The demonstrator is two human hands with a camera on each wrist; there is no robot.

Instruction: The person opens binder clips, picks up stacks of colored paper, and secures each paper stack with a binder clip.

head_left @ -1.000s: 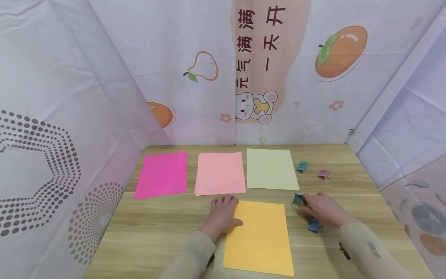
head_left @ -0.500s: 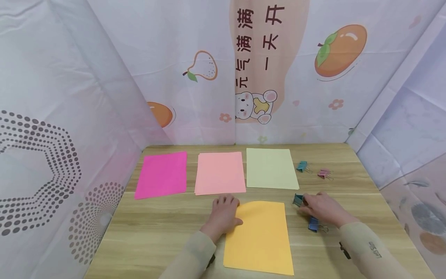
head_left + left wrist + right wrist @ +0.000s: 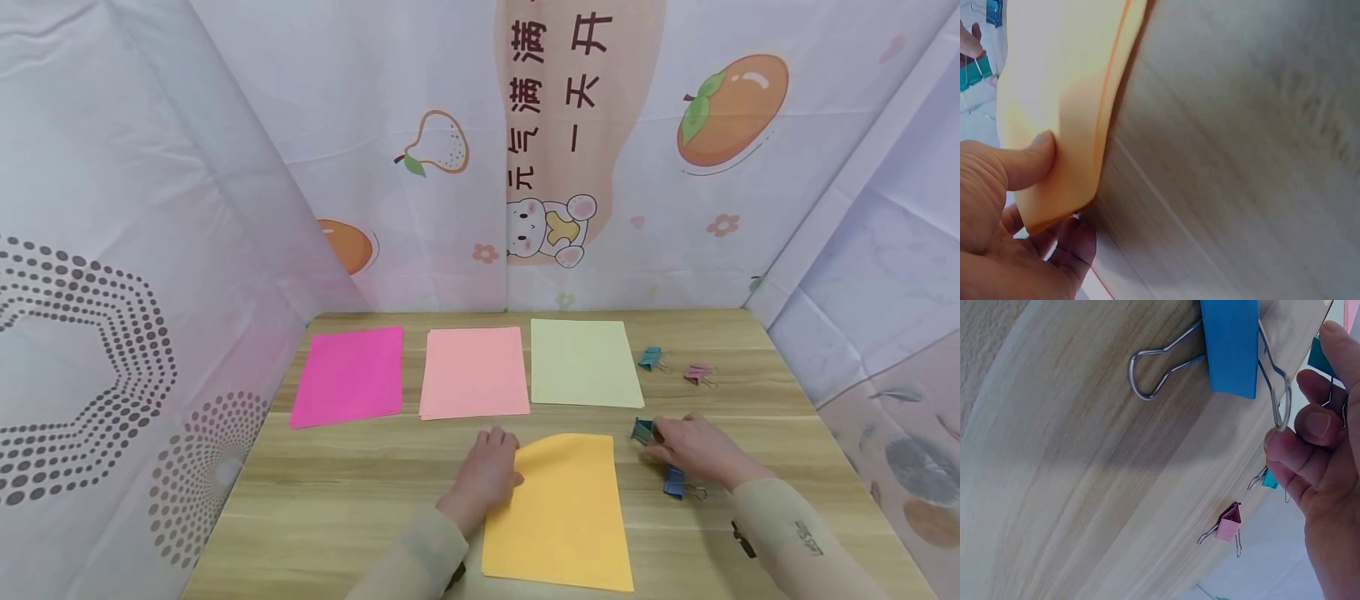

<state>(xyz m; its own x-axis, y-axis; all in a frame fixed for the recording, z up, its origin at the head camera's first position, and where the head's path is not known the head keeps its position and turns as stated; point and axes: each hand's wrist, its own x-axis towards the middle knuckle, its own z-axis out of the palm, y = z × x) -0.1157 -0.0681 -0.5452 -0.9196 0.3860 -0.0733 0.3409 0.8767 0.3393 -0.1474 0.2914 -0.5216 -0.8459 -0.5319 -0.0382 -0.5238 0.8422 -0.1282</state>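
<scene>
A stack of yellow-orange paper (image 3: 566,521) lies at the front middle of the table. My left hand (image 3: 486,473) pinches its far left corner, thumb on top and fingers underneath, and the corner bends up off the wood. More than one sheet edge shows in the left wrist view, where the paper (image 3: 1082,119) curves between thumb and fingers. To the right of the stack, my right hand (image 3: 693,450) holds a dark teal binder clip (image 3: 642,431) by its wire handles. A blue binder clip (image 3: 674,482) lies just in front of that hand, close beneath it.
Along the back lie magenta paper (image 3: 348,375), salmon-pink paper (image 3: 475,372) and pale green paper (image 3: 585,363). Right of them sit a teal clip (image 3: 651,359) and a pink clip (image 3: 698,373). Printed curtains (image 3: 420,275) rise behind the wooden table (image 3: 322,500).
My left hand has moved slightly right and toward me, lifting and bending the far left corner of the yellow-orange stack. The right hand stays in place with its clip.
</scene>
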